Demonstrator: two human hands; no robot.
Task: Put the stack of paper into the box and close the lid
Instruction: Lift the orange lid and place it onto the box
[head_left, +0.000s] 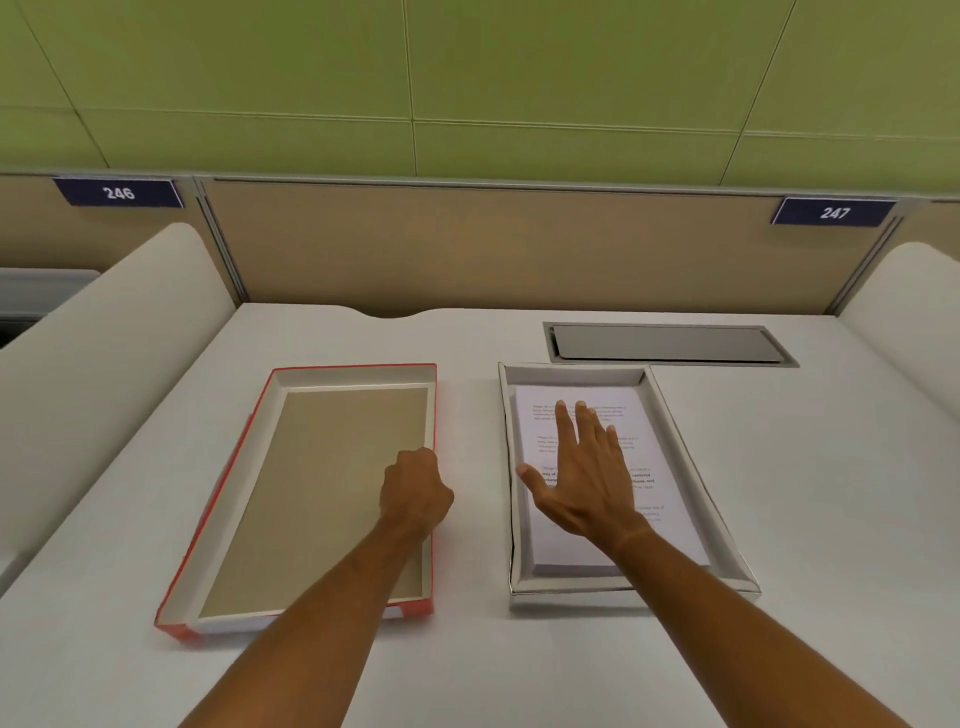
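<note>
A shallow white box lies on the right of the desk with a stack of printed paper inside it. My right hand rests flat on the paper, fingers spread and pointing away from me. To the left lies the red-edged lid, upside down, its brown inside facing up. My left hand is curled over the lid's right wall, fingers gripping that edge about halfway along.
The white desk has a grey cable hatch behind the box. Beige dividers flank both sides and a tan partition with number plates 246 and 247 stands at the back.
</note>
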